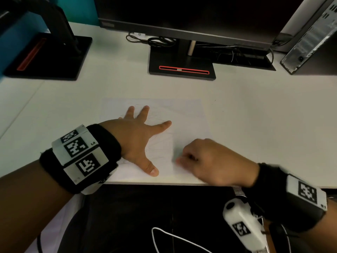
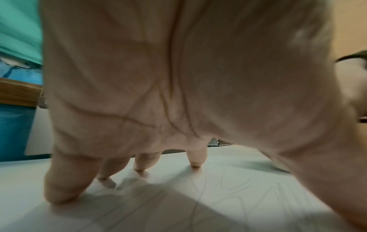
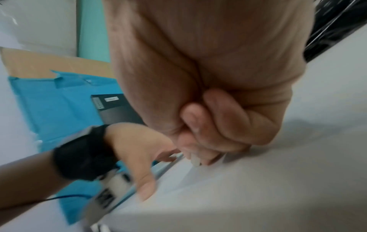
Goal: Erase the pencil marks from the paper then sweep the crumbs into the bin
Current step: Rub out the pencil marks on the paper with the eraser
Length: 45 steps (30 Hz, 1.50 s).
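A white sheet of paper [image 1: 187,115] with faint pencil lines lies on the white desk [image 1: 255,110], near its front edge. My left hand [image 1: 142,136] presses flat on the sheet's left part with fingers spread; the left wrist view shows its fingertips [image 2: 195,163] on the paper [image 2: 228,188] among the pencil lines. My right hand [image 1: 200,159] is curled at the sheet's lower right, blurred. In the right wrist view its fingers [image 3: 228,125] pinch a small whitish eraser [image 3: 195,160] whose tip touches the paper [image 3: 238,180]. My left hand [image 3: 135,149] shows beside it.
A black monitor stand [image 1: 182,68] sits behind the paper, a second stand [image 1: 49,57] at the far left, and a computer tower [image 1: 310,37] at the far right. Cables [image 1: 158,41] lie behind. The desk's front edge [image 1: 164,181] runs just under both wrists.
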### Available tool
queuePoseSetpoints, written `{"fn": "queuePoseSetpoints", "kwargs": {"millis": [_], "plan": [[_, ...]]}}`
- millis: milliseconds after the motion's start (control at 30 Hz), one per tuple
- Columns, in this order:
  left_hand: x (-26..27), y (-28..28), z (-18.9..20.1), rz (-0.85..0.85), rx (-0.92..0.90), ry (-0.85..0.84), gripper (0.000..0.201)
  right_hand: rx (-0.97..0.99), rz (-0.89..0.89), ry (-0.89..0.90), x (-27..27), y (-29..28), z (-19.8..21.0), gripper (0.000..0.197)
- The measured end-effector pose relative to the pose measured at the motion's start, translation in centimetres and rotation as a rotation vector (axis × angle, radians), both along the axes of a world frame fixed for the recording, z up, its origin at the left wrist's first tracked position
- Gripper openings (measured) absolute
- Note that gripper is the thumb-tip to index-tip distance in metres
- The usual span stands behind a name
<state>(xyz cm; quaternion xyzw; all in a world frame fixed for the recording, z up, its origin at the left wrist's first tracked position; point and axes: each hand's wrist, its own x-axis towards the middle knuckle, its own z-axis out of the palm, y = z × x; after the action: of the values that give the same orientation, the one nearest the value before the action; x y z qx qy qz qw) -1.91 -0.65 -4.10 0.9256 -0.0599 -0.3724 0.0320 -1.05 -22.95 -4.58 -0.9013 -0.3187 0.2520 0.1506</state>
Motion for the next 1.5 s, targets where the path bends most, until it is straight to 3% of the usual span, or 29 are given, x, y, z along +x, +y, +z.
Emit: {"fn": "queuePoseSetpoints", "kwargs": {"millis": [100,233,400,533,667,833,967,1133,1267,1400,1500], "plan": [[-0.1,0.0,0.2,0.003,-0.009,0.0,0.136,0.002,-0.129,-0.04,2.0,-0.7,0.2,0.045],[-0.1,-0.1,0.2,-0.003,-0.001,-0.005,0.137,0.019,-0.018,0.013,0.2,-0.2,-0.2,0.044],[-0.2,-0.1,0.2,0.004,-0.006,-0.006,0.136,-0.011,-0.124,-0.045,2.7,-0.9,0.1,0.047],[-0.1,-0.1,0.1,-0.004,0.0,-0.007,0.137,0.013,-0.006,-0.013,0.5,-0.4,-0.2,0.045],[-0.1,-0.1,0.2,-0.005,0.003,-0.007,0.137,0.006,-0.135,-0.035,2.5,-0.9,0.0,0.046],[-0.1,-0.1,0.1,0.001,-0.005,-0.002,0.137,-0.013,0.029,-0.011,0.5,-0.4,-0.1,0.043],[-0.2,-0.1,0.2,0.001,-0.004,-0.008,0.136,-0.013,-0.11,-0.023,2.5,-1.0,0.3,0.047],[-0.2,-0.2,0.3,0.002,-0.009,-0.008,0.136,-0.004,-0.007,0.011,0.8,-0.6,0.1,0.047],[-0.3,-0.2,0.4,0.001,-0.004,-0.009,0.136,-0.013,-0.135,-0.033,2.7,-0.9,0.4,0.047],[-0.2,-0.2,0.3,-0.002,0.008,-0.003,0.137,-0.022,0.011,-0.001,1.2,-0.2,0.1,0.047],[-0.1,-0.3,0.4,-0.003,0.011,0.001,0.137,-0.001,-0.094,-0.001,2.6,-0.5,0.3,0.049]]}}
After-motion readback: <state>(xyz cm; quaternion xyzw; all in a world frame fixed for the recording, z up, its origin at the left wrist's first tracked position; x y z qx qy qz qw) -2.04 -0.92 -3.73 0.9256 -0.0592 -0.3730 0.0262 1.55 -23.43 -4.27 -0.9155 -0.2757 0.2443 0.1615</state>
